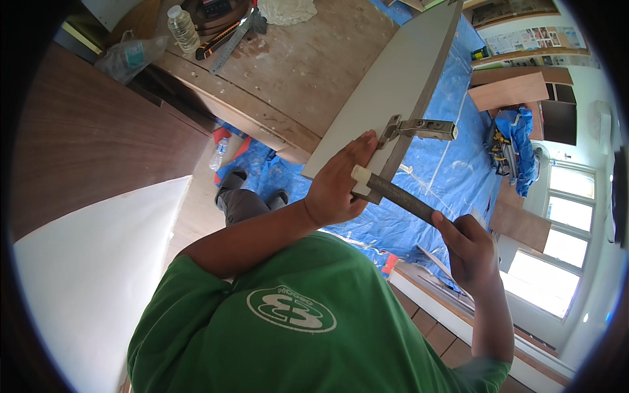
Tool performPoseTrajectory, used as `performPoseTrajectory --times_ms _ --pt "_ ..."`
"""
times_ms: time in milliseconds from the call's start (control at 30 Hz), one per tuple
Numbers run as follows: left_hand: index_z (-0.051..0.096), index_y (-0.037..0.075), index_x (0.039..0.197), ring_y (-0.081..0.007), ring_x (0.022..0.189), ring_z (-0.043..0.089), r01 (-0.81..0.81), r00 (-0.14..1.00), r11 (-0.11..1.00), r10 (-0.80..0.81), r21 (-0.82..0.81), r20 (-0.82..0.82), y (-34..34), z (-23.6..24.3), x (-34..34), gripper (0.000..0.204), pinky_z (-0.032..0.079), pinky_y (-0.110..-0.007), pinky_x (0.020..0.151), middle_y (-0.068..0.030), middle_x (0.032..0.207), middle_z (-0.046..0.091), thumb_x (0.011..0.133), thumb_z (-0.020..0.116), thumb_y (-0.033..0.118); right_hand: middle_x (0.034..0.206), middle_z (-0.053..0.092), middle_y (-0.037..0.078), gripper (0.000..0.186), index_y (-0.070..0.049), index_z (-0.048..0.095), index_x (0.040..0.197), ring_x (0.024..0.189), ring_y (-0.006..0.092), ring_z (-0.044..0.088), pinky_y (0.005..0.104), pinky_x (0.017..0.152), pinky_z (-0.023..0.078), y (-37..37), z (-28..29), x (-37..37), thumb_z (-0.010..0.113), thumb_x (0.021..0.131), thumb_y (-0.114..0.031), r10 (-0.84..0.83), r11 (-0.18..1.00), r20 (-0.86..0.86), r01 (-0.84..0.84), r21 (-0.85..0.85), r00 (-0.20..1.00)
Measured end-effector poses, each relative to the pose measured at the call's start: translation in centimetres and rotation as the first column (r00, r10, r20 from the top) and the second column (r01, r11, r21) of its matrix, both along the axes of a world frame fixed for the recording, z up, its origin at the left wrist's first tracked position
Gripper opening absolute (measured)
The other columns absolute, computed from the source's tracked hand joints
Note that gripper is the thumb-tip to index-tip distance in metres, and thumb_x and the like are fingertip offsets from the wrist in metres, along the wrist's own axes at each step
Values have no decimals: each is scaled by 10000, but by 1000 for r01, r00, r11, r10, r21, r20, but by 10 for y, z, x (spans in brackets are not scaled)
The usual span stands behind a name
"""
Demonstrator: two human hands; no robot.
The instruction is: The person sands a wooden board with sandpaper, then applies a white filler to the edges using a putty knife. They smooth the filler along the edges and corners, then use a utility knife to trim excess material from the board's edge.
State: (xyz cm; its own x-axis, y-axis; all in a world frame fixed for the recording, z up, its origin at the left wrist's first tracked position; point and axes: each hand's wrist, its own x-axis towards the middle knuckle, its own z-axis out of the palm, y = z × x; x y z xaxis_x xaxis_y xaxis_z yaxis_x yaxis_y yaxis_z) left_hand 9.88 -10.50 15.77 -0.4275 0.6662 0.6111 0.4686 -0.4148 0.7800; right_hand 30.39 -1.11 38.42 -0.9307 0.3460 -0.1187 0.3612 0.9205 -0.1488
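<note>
A pale grey panel [386,85], like a cabinet door, lies at a slant across the bench, its near end jutting past the bench edge. A metal concealed hinge [426,128] is fixed near that end, its arm sticking out to the right. My left hand [339,183] rests on the panel's near end, fingers stretched toward the hinge; its thumb is partly hidden. My right hand [468,249] grips a dark flat file-like bar [403,198] with a pale tip. The tip is at the panel's near edge, beside my left hand; whether it touches is unclear.
On the wooden bench [295,85] lie a clear bottle [183,29], an orange-black utility knife [217,40] and a metal ruler [230,50]. Blue sheeting [452,177] covers the floor. A brown panel [98,137] stands left; a plastic bottle [219,154] lies below the bench.
</note>
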Motion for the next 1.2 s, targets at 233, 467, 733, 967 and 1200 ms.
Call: performPoseTrajectory --times_ms 233,467,733,967,1200 --pt "342 -98 1573 -461 1398 514 -5 999 1000 5 -8 -37 1 -3 0 857 417 -474 1193 -325 1544 465 819 716 65 759 525 52 721 -274 677 1412 609 224 577 383 531 489 -15 17 5 692 777 67 3 998 88 -9 60 996" --pt "332 -108 1572 -457 1415 498 -22 998 1000 22 10 -58 3 -7 3 867 395 -472 1214 -325 1543 463 818 718 74 767 507 46 749 -289 661 1431 605 223 570 380 530 494 -17 20 0 698 772 63 15 998 97 -21 61 995" --pt "361 -98 1557 -449 1398 508 -2 1000 999 1 -42 -20 -3 1 0 849 412 -475 1195 -314 1540 467 807 727 61 767 514 75 667 -251 648 1444 613 254 576 396 552 489 -5 5 -44 665 857 64 -6 994 145 -10 108 989" --pt "370 -108 1551 -466 1402 512 -10 1000 999 9 -44 -18 -5 -1 -4 784 432 -468 1171 -331 1546 464 867 692 98 788 535 80 644 -268 633 1452 626 273 582 421 573 491 -26 47 -65 674 888 40 -19 994 238 -7 106 971" --pt "375 -105 1548 -465 1395 516 -29 998 998 26 -50 -60 -3 -1 0 783 440 -476 1169 -322 1537 476 863 698 95 804 550 83 661 -302 612 1464 646 287 617 444 581 518 -31 50 -62 668 884 10 -36 980 395 -45 193 918"
